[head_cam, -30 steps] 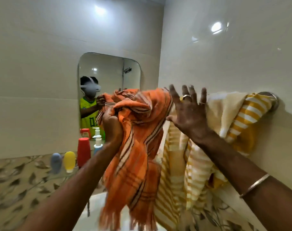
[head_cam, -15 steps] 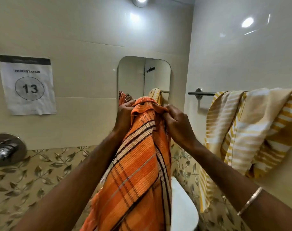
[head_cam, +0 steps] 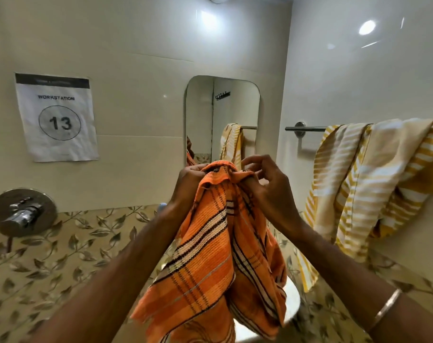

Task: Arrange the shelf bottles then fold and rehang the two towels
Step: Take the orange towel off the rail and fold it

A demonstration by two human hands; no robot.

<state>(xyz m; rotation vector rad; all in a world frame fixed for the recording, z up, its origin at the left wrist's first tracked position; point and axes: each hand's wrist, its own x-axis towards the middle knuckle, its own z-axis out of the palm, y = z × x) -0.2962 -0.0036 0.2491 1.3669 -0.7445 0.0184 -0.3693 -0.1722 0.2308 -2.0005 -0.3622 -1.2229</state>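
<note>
Holding the orange towel [head_cam: 210, 248] up in front of the mirror [head_cam: 223, 107], above the sink. Soft, light, limp cloth, likely to sag and bunch; best taken at the top corners. Left hand [head_cam: 189, 180] curled tight on the top edge; right hand [head_cam: 267, 191] pinching it, other fingers [head_cam: 253, 160] loosely spread.

The held towel [head_cam: 210, 263] is orange with cream and dark stripes; the hanging towel [head_cam: 366, 184] is yellow-and-white striped

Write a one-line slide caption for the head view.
Both hands, left hand and right hand, grip the orange towel; yellow towel hangs on rail.
</note>
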